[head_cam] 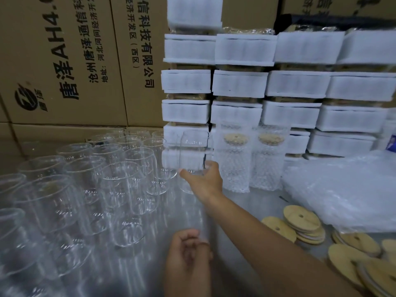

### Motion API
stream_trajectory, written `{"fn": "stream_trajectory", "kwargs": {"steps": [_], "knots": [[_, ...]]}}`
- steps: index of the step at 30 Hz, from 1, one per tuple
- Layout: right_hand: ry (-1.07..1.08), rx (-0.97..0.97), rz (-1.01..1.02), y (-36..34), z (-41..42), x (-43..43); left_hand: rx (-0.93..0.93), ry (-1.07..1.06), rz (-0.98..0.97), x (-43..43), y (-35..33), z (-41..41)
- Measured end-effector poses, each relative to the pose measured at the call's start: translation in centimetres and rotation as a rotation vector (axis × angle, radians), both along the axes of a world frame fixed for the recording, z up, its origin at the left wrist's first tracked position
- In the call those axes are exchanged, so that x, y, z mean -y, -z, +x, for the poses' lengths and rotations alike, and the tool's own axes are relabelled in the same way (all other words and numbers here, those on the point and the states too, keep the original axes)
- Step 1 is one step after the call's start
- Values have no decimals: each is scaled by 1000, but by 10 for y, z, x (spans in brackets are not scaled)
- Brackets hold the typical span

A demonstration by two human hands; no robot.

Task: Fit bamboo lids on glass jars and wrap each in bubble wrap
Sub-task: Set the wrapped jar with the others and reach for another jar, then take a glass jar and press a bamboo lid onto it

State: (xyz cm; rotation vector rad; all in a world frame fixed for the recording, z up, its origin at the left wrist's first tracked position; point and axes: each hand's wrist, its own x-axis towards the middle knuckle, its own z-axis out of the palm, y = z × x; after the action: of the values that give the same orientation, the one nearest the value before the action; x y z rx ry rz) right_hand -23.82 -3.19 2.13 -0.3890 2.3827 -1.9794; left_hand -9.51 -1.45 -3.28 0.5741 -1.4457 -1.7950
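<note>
Several clear glass jars (120,181) stand open-topped across the left of the table. My right hand (203,179) reaches forward and grips one glass jar (191,153) near its base, at the right edge of the group. My left hand (188,254) hovers near the front with its fingers loosely curled and nothing visible in it. Two wrapped jars (232,161) with bamboo lids inside bubble wrap stand upright just right of the held jar. Loose bamboo lids (300,224) lie in piles at the right front. A heap of bubble wrap (342,189) sits at the right.
White foam-wrapped packs (295,84) are stacked in columns at the back centre and right. Cardboard boxes (64,61) with printed text form a wall at the back left. More lids (351,260) spread toward the bottom right corner.
</note>
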Motion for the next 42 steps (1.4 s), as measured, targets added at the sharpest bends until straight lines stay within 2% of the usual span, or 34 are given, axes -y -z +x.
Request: {"fn": "stream_trajectory", "kwargs": {"steps": [4,7,10,13,16,20,26,29,31,33,34,36,37,39,42], "knots": [[-158,-57,-97,-43,29,-46,-57,-46,-36,0,-6,5],[-277,-96,-64,-65,59,-88,-95,-42,-185,-6,-13,10],[-272,-87,-35,-64,92,-127,-103,11,-407,-12,-17,16],[-207,-40,-23,-42,127,-155,-64,207,-567,-18,-17,30],[-180,28,-78,-21,148,-171,-64,440,-545,-28,-16,39],[-200,26,-43,-9,160,-181,-32,566,-447,-35,-15,42],[-347,32,34,-7,163,-201,-26,576,-396,-35,-13,43],[-224,-115,59,-9,157,-216,5,488,-458,-25,-15,40],[22,-328,185,-11,147,-234,6,426,-475,-17,-14,37],[268,-472,558,-12,138,-253,21,382,-496,-11,-13,35],[353,-478,789,-11,135,-261,28,369,-502,-10,-12,34],[454,-361,1163,-7,131,-270,41,349,-507,-8,-9,35],[469,-285,1262,-5,131,-272,49,343,-509,-8,-9,36],[453,-180,1321,-2,131,-273,56,332,-504,-10,-8,37],[440,-162,1364,1,129,-272,55,298,-521,-12,-8,40]]}}
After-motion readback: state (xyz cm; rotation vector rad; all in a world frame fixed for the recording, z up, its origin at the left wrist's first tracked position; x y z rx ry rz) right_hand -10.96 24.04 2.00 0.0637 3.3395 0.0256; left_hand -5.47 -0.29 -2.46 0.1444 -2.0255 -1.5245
